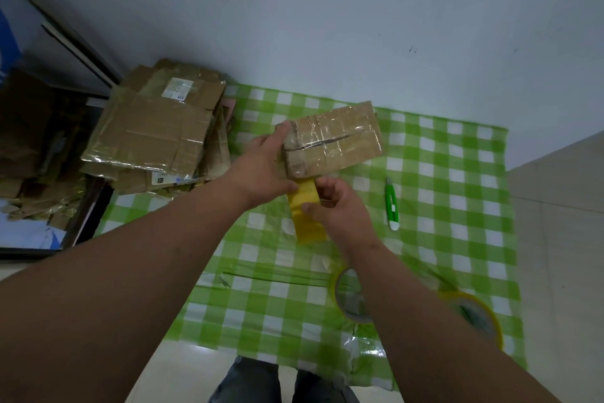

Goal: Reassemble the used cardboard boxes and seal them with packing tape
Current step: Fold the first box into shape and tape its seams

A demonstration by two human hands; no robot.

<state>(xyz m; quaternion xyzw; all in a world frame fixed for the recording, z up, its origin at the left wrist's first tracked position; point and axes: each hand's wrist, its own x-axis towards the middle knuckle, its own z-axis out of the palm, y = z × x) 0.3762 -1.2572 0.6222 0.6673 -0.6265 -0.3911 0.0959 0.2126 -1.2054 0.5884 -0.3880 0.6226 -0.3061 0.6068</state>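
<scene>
A small cardboard box (333, 141), covered in old clear tape, is lifted above the green checked cloth (457, 206). My left hand (264, 164) grips its left end, fingers over the top and thumb low on the near side. A strip of yellow packing tape (309, 216) hangs from the box's near face. My right hand (333, 206) pinches that strip between thumb and fingers. Two tape rolls lie on the cloth: one roll (341, 301) partly hidden under my right forearm, another tape roll (480, 317) at the right.
A green utility knife (391, 205) lies on the cloth right of my hands. A pile of flattened cardboard boxes (157, 131) sits at the cloth's left edge beside a dark-framed glass panel (65, 43). A white wall stands behind; pale floor tiles (555, 223) lie at the right.
</scene>
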